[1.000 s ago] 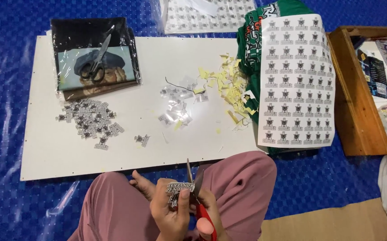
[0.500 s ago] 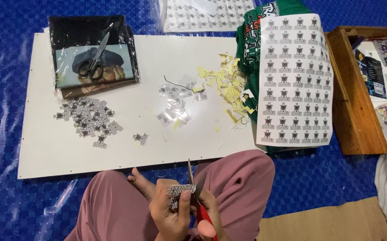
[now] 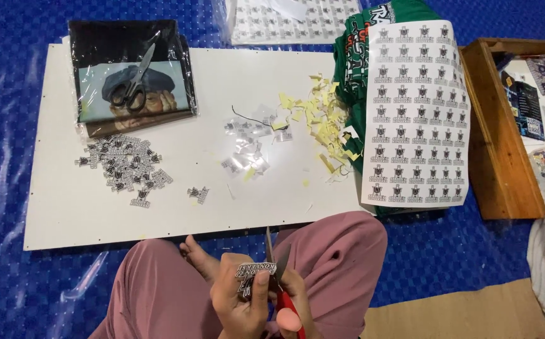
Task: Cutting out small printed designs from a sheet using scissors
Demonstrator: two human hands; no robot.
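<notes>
Two hands meet low in the head view — the left hand [image 3: 242,301] has its fingers [image 3: 261,290] clenched on a small printed sticker [image 3: 255,272], the right hand [image 3: 294,307] grips red-handled scissors [image 3: 277,273], blades parted beside it. Beyond the fingers lies a white desk [image 3: 190,213] with a heap of cut stickers [image 3: 125,164].

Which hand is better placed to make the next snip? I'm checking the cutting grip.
The right hand, probably. It holds the red-handled scissors with the blades open at the sticker. The left hand pinches that sticker, so it is busy steadying it.
</notes>
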